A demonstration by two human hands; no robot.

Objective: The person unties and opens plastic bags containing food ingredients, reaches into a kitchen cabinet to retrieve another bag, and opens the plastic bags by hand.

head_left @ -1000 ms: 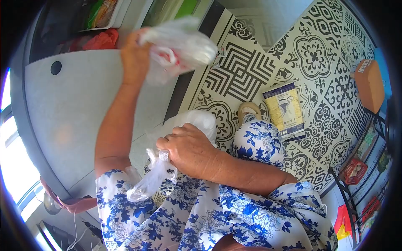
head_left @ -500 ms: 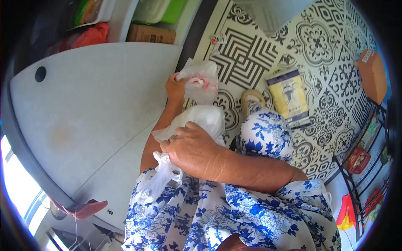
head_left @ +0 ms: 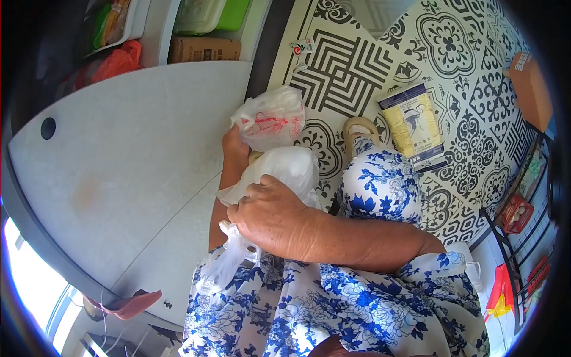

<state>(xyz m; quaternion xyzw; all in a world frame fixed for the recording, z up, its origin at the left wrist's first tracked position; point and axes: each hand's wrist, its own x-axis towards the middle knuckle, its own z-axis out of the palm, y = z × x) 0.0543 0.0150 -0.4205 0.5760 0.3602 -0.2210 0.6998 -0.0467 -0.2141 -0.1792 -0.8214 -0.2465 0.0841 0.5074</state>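
Observation:
My right hand (head_left: 270,217) is closed around the gathered neck of a white plastic bag (head_left: 285,169). The bag's full part bulges beyond my knuckles, and its crumpled handles (head_left: 226,262) hang over my lap. Farther forward, my left hand (head_left: 236,144) grips the near left edge of a second thin white bag (head_left: 270,119) with red print; that bag covers most of its fingers. The two bags are close together, the printed one beyond the other. What is inside them cannot be made out.
A grey tabletop (head_left: 131,154) lies to the left. On the patterned floor are a yellow packet (head_left: 413,125) and small wrappers (head_left: 302,46). A black wire rack (head_left: 499,250) and an orange-brown box (head_left: 529,89) stand right. A cardboard box (head_left: 205,49) sits on a shelf.
The red-printed bag has spread out and shifted left over my left hand's fingers, showing more print. My left hand has moved slightly down and left. My right hand keeps its hold.

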